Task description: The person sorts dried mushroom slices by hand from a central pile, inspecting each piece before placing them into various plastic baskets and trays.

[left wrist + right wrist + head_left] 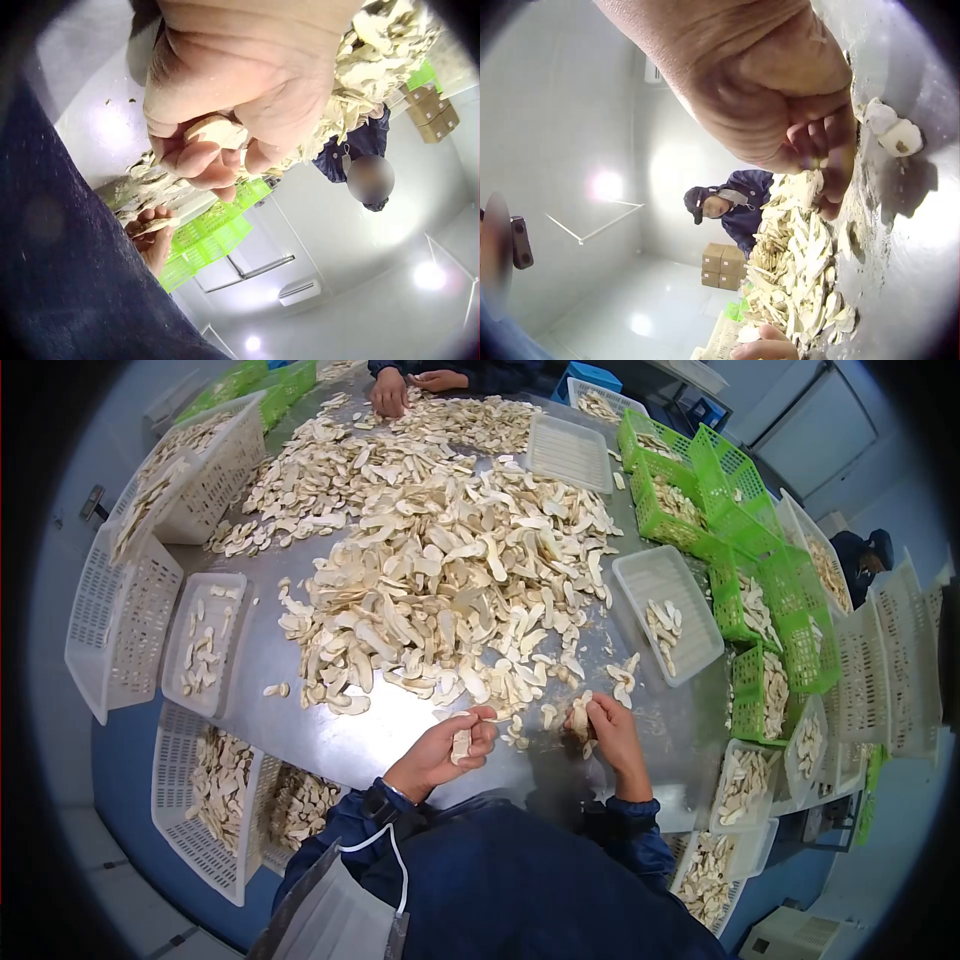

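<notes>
My left hand point(442, 752) is curled around a pale mushroom slice point(461, 746), which also shows between its fingers in the left wrist view. To its right, my right hand point(614, 734) pinches a mushroom slice point(581, 717) between thumb and fingers, low over the table's near side. Both hands are just short of a large heap of mushroom slices point(430, 580) on the steel table point(290, 735). A few loose slices point(623, 678) lie beyond the right hand, and stray pieces point(515, 732) lie between the hands.
White trays with some slices flank the heap, a left tray point(188, 698) and a right tray point(648, 572). Another white tray point(568, 452) is farther back. Green baskets point(808, 605) line the right side, tall white baskets point(118, 630) the left. Across the table another person's hand point(390, 395) touches slices.
</notes>
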`<move>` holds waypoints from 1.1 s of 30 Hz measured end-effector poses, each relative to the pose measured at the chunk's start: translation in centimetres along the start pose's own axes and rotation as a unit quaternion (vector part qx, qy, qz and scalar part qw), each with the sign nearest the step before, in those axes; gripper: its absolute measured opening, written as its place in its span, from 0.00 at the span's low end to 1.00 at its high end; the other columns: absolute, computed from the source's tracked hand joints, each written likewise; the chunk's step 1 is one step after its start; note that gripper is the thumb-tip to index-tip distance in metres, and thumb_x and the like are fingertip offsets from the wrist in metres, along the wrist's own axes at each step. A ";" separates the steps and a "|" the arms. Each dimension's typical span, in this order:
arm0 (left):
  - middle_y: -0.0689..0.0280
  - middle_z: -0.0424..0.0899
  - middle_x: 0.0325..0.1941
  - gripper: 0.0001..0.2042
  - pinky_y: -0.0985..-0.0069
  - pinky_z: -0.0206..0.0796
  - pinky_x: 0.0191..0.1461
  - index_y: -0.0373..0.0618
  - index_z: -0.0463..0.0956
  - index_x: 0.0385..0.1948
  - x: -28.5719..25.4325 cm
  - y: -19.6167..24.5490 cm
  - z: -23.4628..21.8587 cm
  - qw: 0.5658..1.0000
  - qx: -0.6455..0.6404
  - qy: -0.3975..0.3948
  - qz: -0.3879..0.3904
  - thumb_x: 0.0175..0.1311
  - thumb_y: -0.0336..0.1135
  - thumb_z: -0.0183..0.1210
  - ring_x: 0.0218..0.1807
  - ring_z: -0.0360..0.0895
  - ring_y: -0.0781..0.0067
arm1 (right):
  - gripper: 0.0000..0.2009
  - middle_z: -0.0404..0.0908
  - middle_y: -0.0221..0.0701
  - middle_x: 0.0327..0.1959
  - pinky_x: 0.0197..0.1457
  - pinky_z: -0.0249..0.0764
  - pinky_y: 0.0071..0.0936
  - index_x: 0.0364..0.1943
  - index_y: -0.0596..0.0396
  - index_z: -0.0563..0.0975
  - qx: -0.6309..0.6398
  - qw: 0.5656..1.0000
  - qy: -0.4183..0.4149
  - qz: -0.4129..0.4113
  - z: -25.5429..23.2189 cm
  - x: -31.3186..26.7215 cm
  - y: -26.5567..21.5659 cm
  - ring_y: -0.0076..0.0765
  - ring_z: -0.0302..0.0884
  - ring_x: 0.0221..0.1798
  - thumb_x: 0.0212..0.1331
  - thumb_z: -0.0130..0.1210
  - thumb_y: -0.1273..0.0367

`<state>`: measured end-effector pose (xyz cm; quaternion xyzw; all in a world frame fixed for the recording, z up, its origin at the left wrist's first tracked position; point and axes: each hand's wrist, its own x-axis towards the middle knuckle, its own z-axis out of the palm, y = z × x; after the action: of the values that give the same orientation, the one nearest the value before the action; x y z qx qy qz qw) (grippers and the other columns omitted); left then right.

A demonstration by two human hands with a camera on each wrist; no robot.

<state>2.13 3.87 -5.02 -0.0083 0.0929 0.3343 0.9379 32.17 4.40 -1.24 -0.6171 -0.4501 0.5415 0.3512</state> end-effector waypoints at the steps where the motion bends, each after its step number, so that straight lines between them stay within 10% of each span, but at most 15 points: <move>1: 0.66 0.72 0.35 0.12 0.83 0.57 0.23 0.42 0.69 0.53 0.0 0.0 0.0 1.000 -0.001 0.000 0.001 0.74 0.35 0.44 0.31 0.68 0.76 | 0.14 0.82 0.34 0.39 0.40 0.78 0.22 0.49 0.63 0.75 0.028 1.000 -0.010 0.011 0.1 -0.2 -0.7 0.28 0.83 0.38 0.71 0.44 0.67; 19: 0.67 0.74 0.33 0.11 0.86 0.56 0.23 0.43 0.71 0.52 0.4 -0.5 0.2 0.996 0.076 0.034 0.018 0.73 0.34 0.49 0.29 0.65 0.81 | 0.06 0.80 0.33 0.47 0.45 0.74 0.19 0.41 0.56 0.74 0.251 0.966 -0.053 -0.016 2.9 -1.5 -2.3 0.23 0.78 0.42 0.62 0.52 0.78; 33: 0.72 0.68 0.26 0.13 0.87 0.52 0.26 0.42 0.71 0.54 0.5 -0.3 3.7 0.962 0.233 0.111 0.091 0.73 0.35 0.52 0.26 0.60 0.85 | 0.14 0.78 0.36 0.50 0.54 0.75 0.27 0.45 0.56 0.79 -0.138 0.945 -0.101 -0.280 7.3 -2.6 -6.3 0.36 0.77 0.53 0.52 0.61 0.78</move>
<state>3.31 4.21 -1.46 0.1822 0.2725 0.3843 0.8630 23.90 3.72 4.26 -0.4507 -0.7084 0.4134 0.3523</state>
